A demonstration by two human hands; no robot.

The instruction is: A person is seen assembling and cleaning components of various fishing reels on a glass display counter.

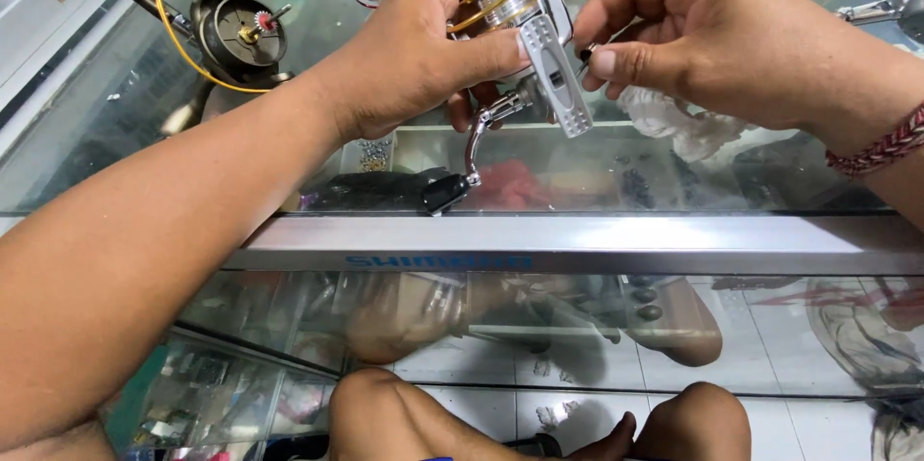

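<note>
A silver spinning reel (pixel 525 33) with gold trim is being held up above the glass tabletop (pixel 577 177), near the far middle of the scene; it is being clamped by the left hand (pixel 423 42), the fingers wrapped over the spool and the thumb pressed against the flat silver foot, apparently so that the body is being kept from turning; its crank handle (pixel 472 148) is hanging down toward the glass, the dark knob just above it. The right hand (pixel 712 33) is being brought in from the right, its thumb and forefinger pinched together on a small dark part at the side of the reel; what that part is cannot be told. A braided red bracelet (pixel 885 148) is being worn on the right wrist. At the far left, a second reel (pixel 241 33), dark with a gold bail wire, is lying on the glass, well apart from the hands; a white crumpled cloth (pixel 674 124) is lying just beneath the right hand; more goods are being shown dimly under the glass.
</note>
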